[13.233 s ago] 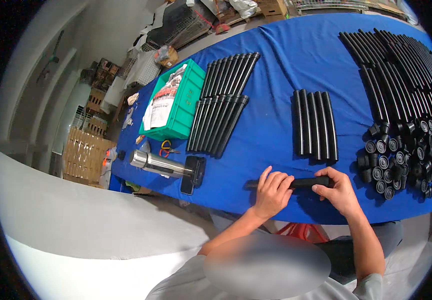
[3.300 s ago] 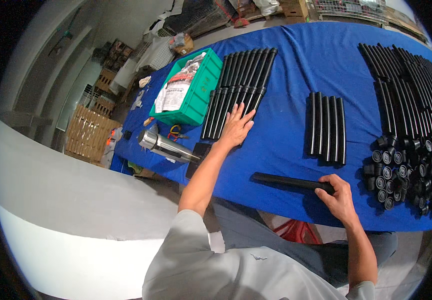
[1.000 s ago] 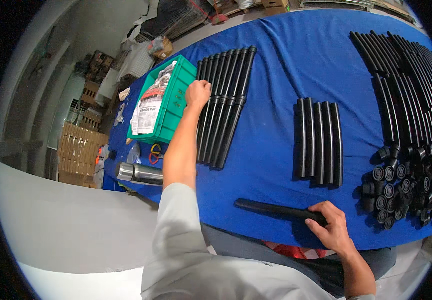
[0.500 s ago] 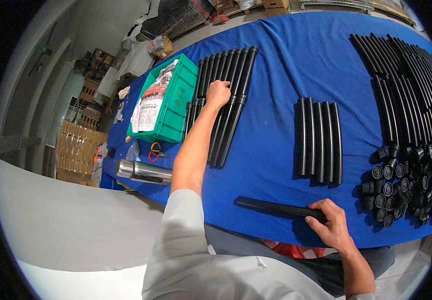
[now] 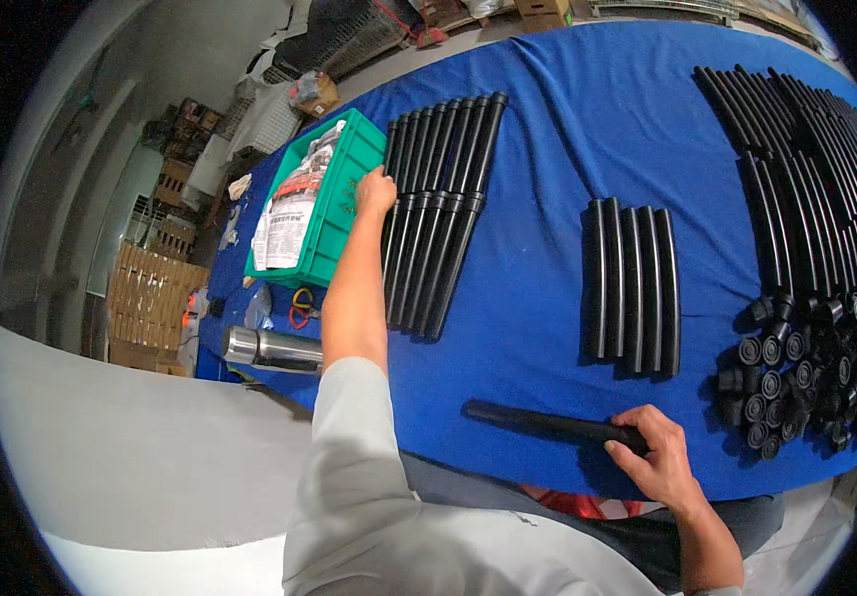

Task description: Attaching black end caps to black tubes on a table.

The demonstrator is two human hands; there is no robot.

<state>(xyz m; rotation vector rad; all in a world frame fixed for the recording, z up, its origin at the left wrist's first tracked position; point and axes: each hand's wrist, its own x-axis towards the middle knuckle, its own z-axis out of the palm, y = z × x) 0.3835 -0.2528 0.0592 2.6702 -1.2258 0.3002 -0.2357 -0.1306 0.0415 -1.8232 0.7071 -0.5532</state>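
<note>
My right hand (image 5: 655,455) grips the right end of a short black tube (image 5: 538,423), which lies crosswise near the front edge of the blue cloth. My left hand (image 5: 376,192), fingers curled, is between the green crate (image 5: 344,221) and the left side of two rows of capped black tubes (image 5: 438,214). Its fingertips are hidden, so I cannot tell whether it grasps a tube or presses on the crate wall. Several black tubes (image 5: 630,288) lie side by side between these rows and a heap of black ribbed caps (image 5: 776,382) at the right.
Newspaper (image 5: 289,219) lines the crate. A steel thermos (image 5: 270,350) and yellow-and-red scissors (image 5: 301,310) lie in front of it. Many more black tubes (image 5: 816,169) cover the table's far right. A cardboard box (image 5: 317,94) stands beyond the table.
My left hand has moved left, from on top of the capped tubes to the gap beside the crate. The right hand still holds its tube in the same place.
</note>
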